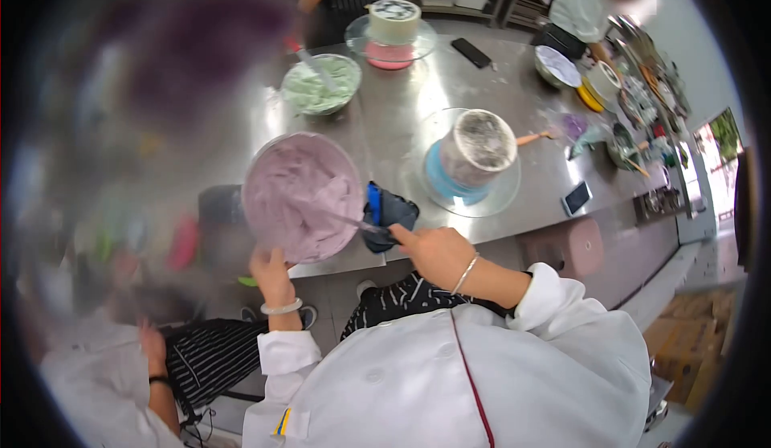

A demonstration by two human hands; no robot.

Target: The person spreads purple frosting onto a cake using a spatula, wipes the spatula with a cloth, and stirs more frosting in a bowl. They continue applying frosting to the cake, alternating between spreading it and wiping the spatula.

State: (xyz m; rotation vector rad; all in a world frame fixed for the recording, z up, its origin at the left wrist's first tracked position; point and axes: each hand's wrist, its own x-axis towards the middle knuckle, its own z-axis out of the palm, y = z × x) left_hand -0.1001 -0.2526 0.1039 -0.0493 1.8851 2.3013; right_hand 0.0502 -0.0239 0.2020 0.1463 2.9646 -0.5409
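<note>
- Mauve cream (293, 195) filled the pale bowl (247, 187) in front of us, slightly left of centre, beside the steel table's (365, 261) near edge; we could not tell whether its base rested there.
- Our left hand (275, 279) was closed at the bowl's rim, at seven o'clock.
- Our right hand (438, 257) was wrapped around a spatula's dark handle at four o'clock, the spatula's blade (345, 218) reaching into the cream.
- With a bowl so near the edge, we judged that a slack left grip or a hard push of the blade could tip it.
- An overfast lift of the blade could have dropped cream on the dark cloth bundle (392, 213), just beside the bowl at three o'clock.
- A nudge from the co-worker's arm (163, 396), at half past seven, could have jarred our hold.
- At twelve o'clock, a second bowl (328, 112) contained green cream (307, 91) and a red-handled spatula (315, 64).
- At two o'clock, well apart, a third bowl (547, 77) held pale lavender contents (559, 64).
- Between two and three o'clock, a glass turntable (506, 199) bore a pale cylinder (474, 159) with a patchy top.
</note>
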